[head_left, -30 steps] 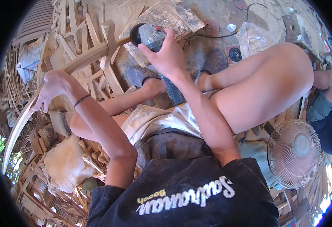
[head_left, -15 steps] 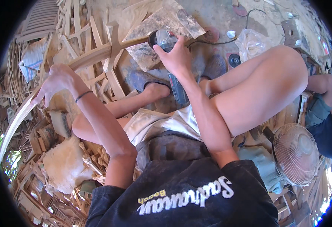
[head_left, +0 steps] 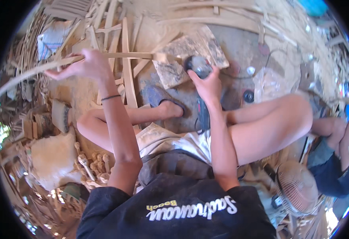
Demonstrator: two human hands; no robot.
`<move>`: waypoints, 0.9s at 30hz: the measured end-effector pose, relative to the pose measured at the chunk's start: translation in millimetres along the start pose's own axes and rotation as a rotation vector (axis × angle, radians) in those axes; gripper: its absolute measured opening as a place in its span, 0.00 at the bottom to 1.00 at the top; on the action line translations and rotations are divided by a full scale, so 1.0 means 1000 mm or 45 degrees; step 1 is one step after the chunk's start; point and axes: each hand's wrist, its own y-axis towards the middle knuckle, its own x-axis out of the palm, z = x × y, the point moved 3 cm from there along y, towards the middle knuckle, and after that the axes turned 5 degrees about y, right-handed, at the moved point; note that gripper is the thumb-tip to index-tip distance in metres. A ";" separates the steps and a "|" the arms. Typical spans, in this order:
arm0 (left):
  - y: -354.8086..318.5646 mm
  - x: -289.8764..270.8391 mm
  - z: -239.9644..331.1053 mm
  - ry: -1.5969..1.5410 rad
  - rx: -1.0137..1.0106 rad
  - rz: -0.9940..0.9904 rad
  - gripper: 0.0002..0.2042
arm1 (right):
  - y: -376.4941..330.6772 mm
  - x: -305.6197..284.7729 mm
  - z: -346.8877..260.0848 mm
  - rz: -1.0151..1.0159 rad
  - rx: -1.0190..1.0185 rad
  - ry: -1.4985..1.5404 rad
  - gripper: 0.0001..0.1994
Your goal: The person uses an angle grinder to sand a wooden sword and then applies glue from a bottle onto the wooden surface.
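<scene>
A long curved wooden piece stretches from the far left toward the middle, with a wider block-like part near its right end. My left hand grips it partway along, fingers wrapped round it. With my right hand I hold an angle grinder near its head. Its disc side faces left, close to the wood's right end; whether they touch is blurred. The grinder's body hangs down toward my lap. Beneath the grinder's head lies a dusty, stained flat board.
Loose wooden parts lie beyond and left of my legs. Nearby on the right are a plastic bag, a dark round disc and a cord. A fan stands at lower right, beside another person. A cushion-like sack rests at lower left.
The wooden piece has swung up at its left end and now lies closer to level. My left hand has moved up and right with it. The view has shifted too.
</scene>
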 end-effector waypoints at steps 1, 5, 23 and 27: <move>0.000 0.002 0.017 -0.212 0.027 -0.008 0.52 | -0.002 -0.009 0.003 0.082 -0.015 0.020 0.49; 0.028 0.013 0.079 -0.267 0.258 -0.061 0.43 | -0.012 -0.049 0.008 0.254 -0.258 0.045 0.49; 0.137 0.008 0.191 -1.199 0.259 -0.691 0.10 | -0.089 -0.207 -0.190 -0.092 -0.564 -0.322 0.38; 0.155 0.001 0.215 -1.097 -0.134 -1.051 0.11 | -0.093 -0.188 -0.206 -0.306 -0.583 -0.547 0.38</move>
